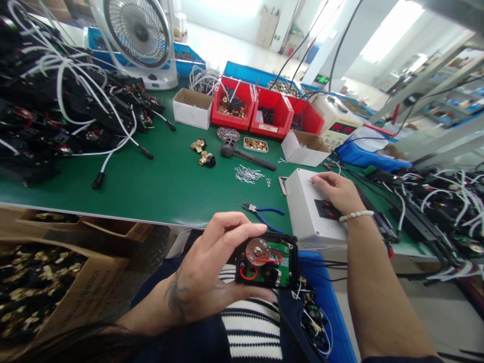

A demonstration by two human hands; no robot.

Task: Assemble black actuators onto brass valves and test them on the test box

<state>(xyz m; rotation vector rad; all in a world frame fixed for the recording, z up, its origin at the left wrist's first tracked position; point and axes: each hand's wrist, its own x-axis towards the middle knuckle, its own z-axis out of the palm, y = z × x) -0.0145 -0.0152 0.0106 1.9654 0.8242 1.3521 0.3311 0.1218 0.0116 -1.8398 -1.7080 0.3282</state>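
Note:
My left hand [217,259] is wrapped round a black housing [293,262], its thumb below and fingers above. The open side faces me and shows a round motor [258,251], red wires and a green circuit board [286,257]. To the right, my right hand [336,189] rests over a light grey control box [304,201] with black switches on its face. Its thumb and fingertips come together at the box's top; what they pinch there is too small to tell. Blue-handled cutters [266,210] lie just left of the box.
On the green bench [166,181] are a black mallet [247,154], loose metal clips [247,174] and brass valves [206,159]. Red bins [232,103] and a fan [139,38] stand behind. Cabled assemblies crowd both sides. A blue crate [336,312] sits below.

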